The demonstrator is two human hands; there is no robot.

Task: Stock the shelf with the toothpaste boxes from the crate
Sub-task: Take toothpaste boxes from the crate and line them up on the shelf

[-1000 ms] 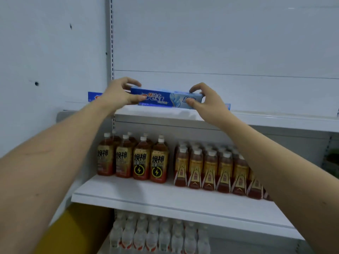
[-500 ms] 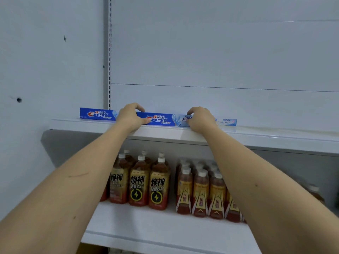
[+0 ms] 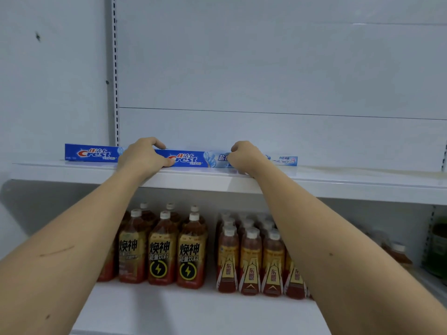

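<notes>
A blue Crest toothpaste box (image 3: 193,159) lies lengthwise on the white upper shelf (image 3: 338,182), near its front edge. My left hand (image 3: 142,159) grips the box's left end, thumb on its front face. My right hand (image 3: 244,157) grips its right end with fingers curled over the top. A second blue Crest box (image 3: 90,153) lies further left on the same shelf, partly behind my left hand. Another box's pale end (image 3: 285,160) shows to the right of my right hand. The crate is out of view.
The lower shelf (image 3: 193,308) carries rows of amber drink bottles: energy drinks (image 3: 160,252) on the left, gold-labelled ones (image 3: 250,262) on the right. A green bottle (image 3: 439,247) stands at the far right. A slotted upright (image 3: 115,68) runs up the back panel.
Both hands have lowered the box from just above the shelf onto it and keep hold of its ends. The camera has tilted up and moved closer.
</notes>
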